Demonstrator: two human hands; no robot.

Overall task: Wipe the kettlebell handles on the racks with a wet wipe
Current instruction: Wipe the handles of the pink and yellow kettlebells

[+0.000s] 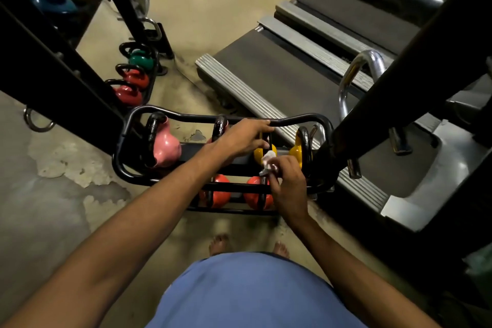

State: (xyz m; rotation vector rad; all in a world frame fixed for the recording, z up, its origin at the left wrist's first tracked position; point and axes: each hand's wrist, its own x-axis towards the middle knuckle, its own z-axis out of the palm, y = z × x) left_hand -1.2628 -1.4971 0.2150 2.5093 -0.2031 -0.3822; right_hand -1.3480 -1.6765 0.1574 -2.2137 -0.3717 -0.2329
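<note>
Your right hand [288,181] pinches the wipe [268,161] at the yellow kettlebell [257,155] on the rack [125,170]. Your left hand [245,138] curls over the rail [186,116]. The wipe is limp, so wrap it round the stiff handle [270,140] — the bell is likely heavy, so leave it seated.

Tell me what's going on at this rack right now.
A person stands over a low black rack of kettlebells. The left hand grips the top rail, while the right hand holds a white wet wipe at the handle of a yellow kettlebell. Neither hand is on the pink kettlebell or the orange kettlebells below.
</note>
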